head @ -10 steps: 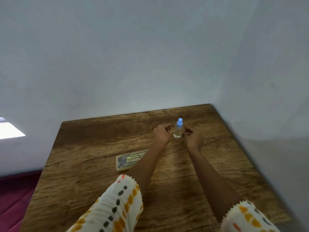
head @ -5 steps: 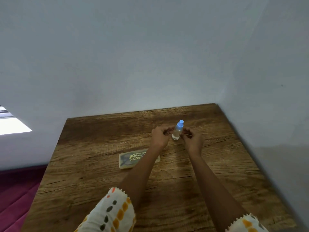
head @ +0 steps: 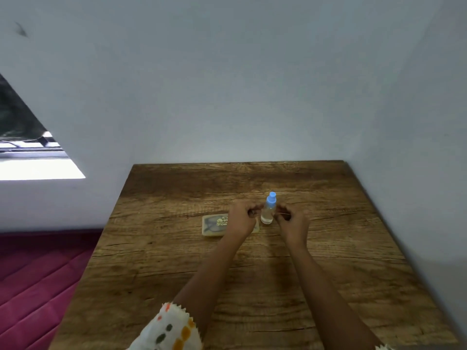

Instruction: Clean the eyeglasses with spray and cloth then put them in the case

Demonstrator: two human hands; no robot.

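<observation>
A small clear spray bottle (head: 268,210) with a blue cap stands upright on the wooden table (head: 161,279). My left hand (head: 241,221) and my right hand (head: 293,224) sit on either side of it, fingers pinched. Each grips a thin piece that looks like a temple of the eyeglasses (head: 285,214). The lenses are too small and hidden to make out. A flat pale case (head: 213,226) with printed lettering lies left of the bottle, partly under my left wrist. I cannot pick out a cloth.
The table stands in a corner, with white walls close behind it and on the right. A bright window opening (head: 38,160) is at the left. A dark red quilted surface (head: 38,286) lies below the table's left edge.
Both hands have drawn slightly closer to the bottle and their fingers have pinched tighter. The head view has shifted, so the table sits more to the right.
</observation>
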